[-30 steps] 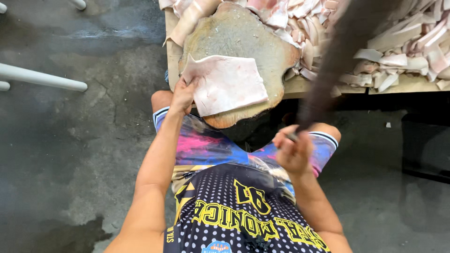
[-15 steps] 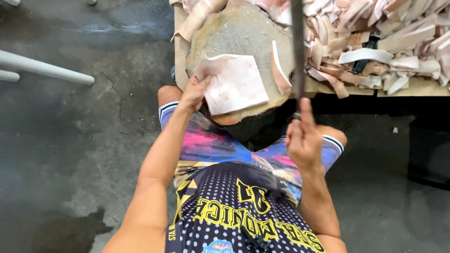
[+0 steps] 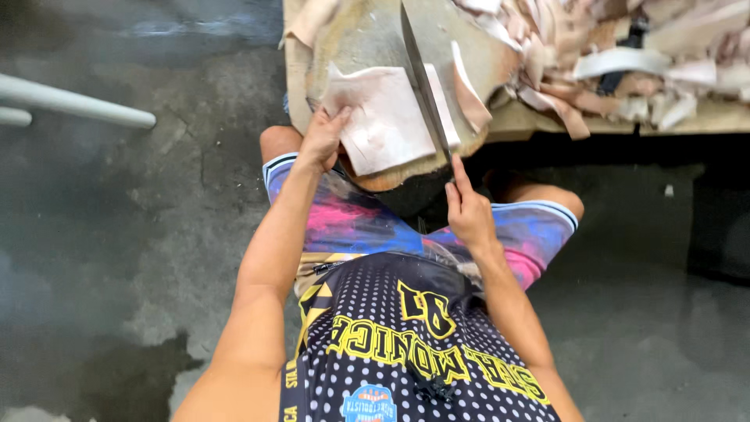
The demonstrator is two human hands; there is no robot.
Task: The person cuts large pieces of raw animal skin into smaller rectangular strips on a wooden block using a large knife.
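A pale pink slab of skin lies flat on a round wooden chopping block. My left hand presses on the slab's near left corner, fingers spread over its edge. My right hand grips the handle of a large cleaver, index finger stretched along it. The broad blade stands on edge across the block, its cutting edge down at the slab's right side. Two narrow cut strips lie just right of the blade.
A wooden table behind the block carries a heap of several pale cut strips. White pipes run at the far left over wet grey concrete floor. My knees sit under the block.
The cleaver has come down from a raised position onto the block at the slab's right edge. My right hand has moved forward and down with it. My left hand has stayed on the slab.
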